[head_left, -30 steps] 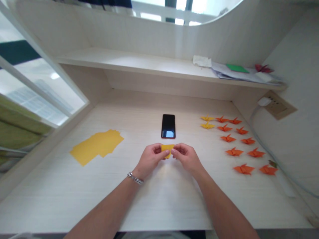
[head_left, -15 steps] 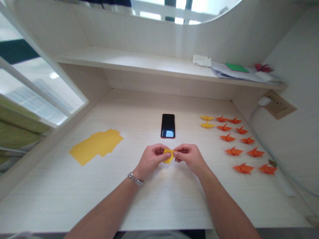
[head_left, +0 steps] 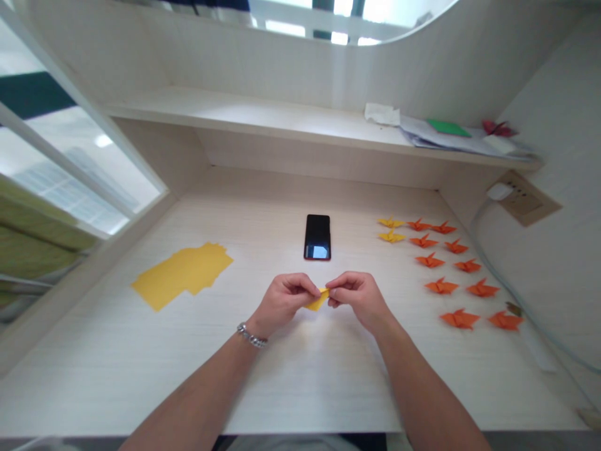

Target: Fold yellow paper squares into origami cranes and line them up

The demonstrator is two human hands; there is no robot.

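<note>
Between my two hands is a small folded piece of yellow origami paper [head_left: 318,303], just above the desk in the middle. My left hand [head_left: 287,295] pinches its left side, the thumb and fingers closed on it. At the right corner, my right hand [head_left: 355,292] grips it between thumb and fingertips. The paper's upper edge is folded over, and part of it is hidden by the fingers. A black phone [head_left: 317,237] lies flat just beyond my hands. Several yellow paper sheets [head_left: 183,272] are spread overlapping to the left.
On the right, two yellow paper cranes [head_left: 391,236] and several orange paper cranes [head_left: 441,286] stand in rows. A cable [head_left: 498,269] runs down from a wall socket [head_left: 524,199] beside them. The shelf [head_left: 263,119] behind carries papers [head_left: 451,139] and a green sheet [head_left: 448,128].
The yellow paper's upper part has been folded down and now shows a narrower, pointed shape. My left fingers have shifted slightly over its top edge; my right hand has barely moved.
</note>
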